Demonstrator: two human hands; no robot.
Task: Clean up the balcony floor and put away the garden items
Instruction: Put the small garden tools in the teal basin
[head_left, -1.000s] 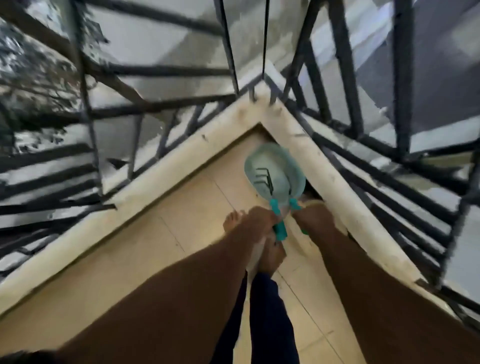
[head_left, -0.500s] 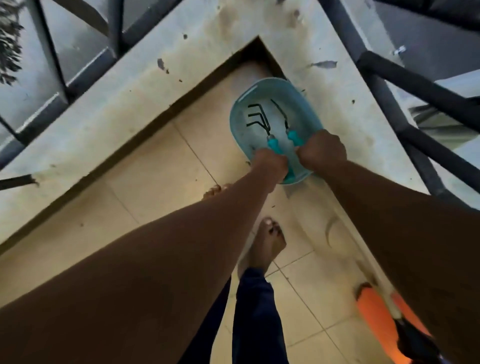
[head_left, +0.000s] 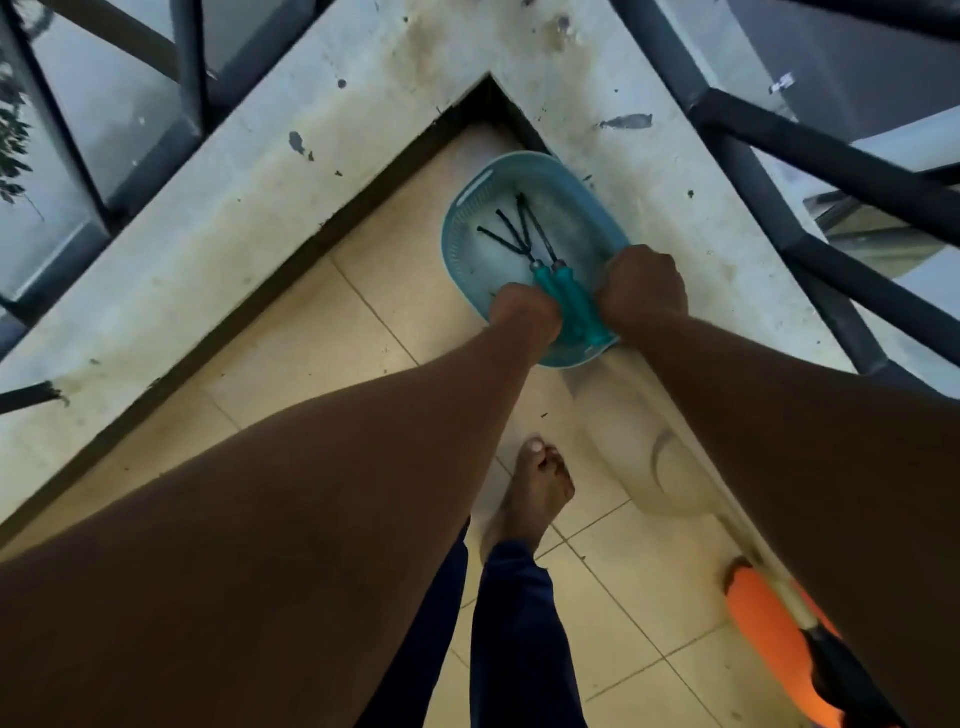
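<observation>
A teal oval basket (head_left: 470, 208) sits low in the corner of the balcony floor, against the concrete kerb. Inside it lie two garden hand tools (head_left: 563, 299) with teal handles and black metal prongs, side by side. My left hand (head_left: 524, 314) grips the basket's near-left rim. My right hand (head_left: 644, 288) grips its near-right rim. The two tool handles lie between my fists. My forearms hide the basket's near edge.
A wide concrete kerb (head_left: 260, 208) and dark metal railings (head_left: 810, 156) enclose the corner. An orange and black object (head_left: 769, 629) lies on the beige tiles at lower right. A pale round object (head_left: 670, 473) sits by the right kerb. My bare foot (head_left: 535, 493) stands on the tiles.
The basket has come down into the corner and the view has tilted further down. The two tool handles now lie close together between my hands.
</observation>
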